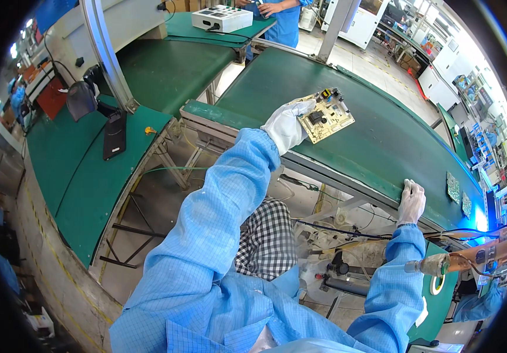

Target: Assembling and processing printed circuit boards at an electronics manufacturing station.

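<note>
My left hand (288,125), in a white glove, grips the left edge of a cream-coloured circuit board (331,122) above the green conveyor belt (377,141). Several parts stand up from the board, among them a black block and a yellow one near its far edge. Its underside is hidden. Farther right, my right hand (411,202), also gloved in white, rests on the near edge of the belt with its fingers laid forward and nothing visible in them. Two green circuit boards, a larger one (453,187) and a smaller one (466,206), lie on the belt to its right.
A handheld scanner (81,100) stands on a green-topped table (68,176) at left. Beyond the belt's far end is a white box-shaped device (222,19), with a person in blue (283,23) beside it. A copper-coloured pipe (483,256) juts in at right.
</note>
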`<state>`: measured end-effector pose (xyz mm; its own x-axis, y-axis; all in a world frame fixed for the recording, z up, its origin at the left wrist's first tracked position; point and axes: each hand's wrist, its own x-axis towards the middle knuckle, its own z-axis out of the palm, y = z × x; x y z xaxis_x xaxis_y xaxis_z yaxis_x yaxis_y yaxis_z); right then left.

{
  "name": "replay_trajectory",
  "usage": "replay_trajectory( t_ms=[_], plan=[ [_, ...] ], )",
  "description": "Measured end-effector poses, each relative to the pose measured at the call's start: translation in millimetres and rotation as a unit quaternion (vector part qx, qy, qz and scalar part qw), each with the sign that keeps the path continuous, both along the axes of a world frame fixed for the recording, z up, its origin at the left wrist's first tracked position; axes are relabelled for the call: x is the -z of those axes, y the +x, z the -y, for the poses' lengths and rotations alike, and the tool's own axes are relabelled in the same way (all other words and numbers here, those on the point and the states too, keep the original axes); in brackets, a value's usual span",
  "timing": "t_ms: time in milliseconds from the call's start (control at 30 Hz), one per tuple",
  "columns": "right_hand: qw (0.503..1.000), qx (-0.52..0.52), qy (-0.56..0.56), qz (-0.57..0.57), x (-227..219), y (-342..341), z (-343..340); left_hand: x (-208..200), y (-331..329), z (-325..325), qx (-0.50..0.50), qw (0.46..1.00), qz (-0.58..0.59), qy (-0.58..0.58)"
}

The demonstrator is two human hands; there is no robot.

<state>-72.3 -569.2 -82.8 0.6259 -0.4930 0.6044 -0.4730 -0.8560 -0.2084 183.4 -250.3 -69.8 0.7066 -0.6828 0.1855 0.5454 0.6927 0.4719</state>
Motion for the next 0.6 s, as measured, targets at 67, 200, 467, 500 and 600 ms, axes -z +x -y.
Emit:
replay_trajectory(
  t_ms=[67, 200, 467, 500, 600],
  plan=[
    [1.0, -0.001, 0.0, 0.0, 0, 2, -3, -4, -1, -4, -0.003, 1.0, -0.006, -0.005],
    [1.0, -0.001, -0.013, 0.009, -8, -9, 9, -22, -11, 6, 0.006, 0.999, -0.019, 0.029],
    [0.998, 0.038, -0.05, 0.009, 7, 31, -12, -2, 4, -12, -0.153, 0.907, 0.337, 0.202],
    [0.988, 0.053, -0.078, 0.123, 30, 13, 20, 8, 25, -1, -0.034, 0.986, 0.128, 0.104],
    [0.996, 0.025, 0.064, 0.049, -14, 17, -5, 58, 69, -8, -0.185, 0.897, 0.334, 0.223]
  ],
)
